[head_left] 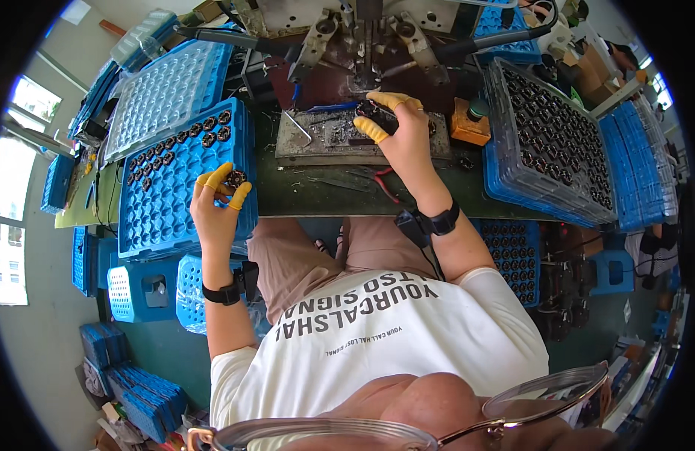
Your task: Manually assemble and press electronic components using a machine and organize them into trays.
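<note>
Over the right edge of the blue tray [183, 219], my left hand [216, 203] pinches a small round black wound core [235, 179] with coppery spots, between yellow-covered thumb and fingers. Similar cores [180, 137] sit in several of the tray's pockets. At the machine [366, 56], my right hand [402, 131], also wearing yellow finger covers, has its thumb and fingers around a dark round piece [371, 113] above the worn metal base [325, 150]. The fingers partly hide that piece.
A red-handled pair of pliers [385, 185] and a bent hex key [298, 128] lie near the base. Right of it stands an orange box [469, 124] with a dark-capped bottle. A stacked tray full of cores [562, 135] is at the right; a clear-topped tray [171, 94] stands back left.
</note>
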Demonstrator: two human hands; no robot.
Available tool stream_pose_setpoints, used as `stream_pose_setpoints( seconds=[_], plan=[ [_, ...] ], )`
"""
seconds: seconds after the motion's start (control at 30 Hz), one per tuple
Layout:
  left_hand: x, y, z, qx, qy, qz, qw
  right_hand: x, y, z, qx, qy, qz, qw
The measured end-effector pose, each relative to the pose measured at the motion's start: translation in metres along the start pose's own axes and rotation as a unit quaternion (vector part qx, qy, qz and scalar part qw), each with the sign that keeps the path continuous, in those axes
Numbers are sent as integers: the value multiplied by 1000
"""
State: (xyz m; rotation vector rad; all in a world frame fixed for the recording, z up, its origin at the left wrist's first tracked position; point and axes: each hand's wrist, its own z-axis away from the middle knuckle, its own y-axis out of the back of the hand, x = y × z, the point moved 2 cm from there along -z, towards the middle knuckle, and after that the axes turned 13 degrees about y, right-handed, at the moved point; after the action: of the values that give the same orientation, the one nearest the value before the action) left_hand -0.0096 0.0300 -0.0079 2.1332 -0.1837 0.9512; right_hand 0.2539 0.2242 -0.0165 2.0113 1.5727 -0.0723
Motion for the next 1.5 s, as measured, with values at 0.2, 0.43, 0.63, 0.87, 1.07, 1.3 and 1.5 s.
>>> stream_pose_setpoints(
  seconds=[0.2,0.43,0.63,0.87,1.07,1.3,1.5],
  plan=[
    [10,2,-6,2,-12,-27,1000,-15,40,-6,72,41,-6,997],
    [115,-68,-30,-95,-102,89,986,-22,81,50,68,-41,15,997],
    [121,-135,-53,-136,-129,110,976,-27,104,74,61,-56,14,996],
    [114,-143,-56,-231,-65,160,958,-16,109,73,59,-52,16,997],
    [127,-135,-48,-186,-115,101,970,16,102,45,50,38,158,986],
    [129,-134,-39,-141,-162,128,968,51,96,28,-17,-21,237,971],
    [118,-139,-38,-79,-268,69,958,14,84,24,9,43,74,996]
  ],
)
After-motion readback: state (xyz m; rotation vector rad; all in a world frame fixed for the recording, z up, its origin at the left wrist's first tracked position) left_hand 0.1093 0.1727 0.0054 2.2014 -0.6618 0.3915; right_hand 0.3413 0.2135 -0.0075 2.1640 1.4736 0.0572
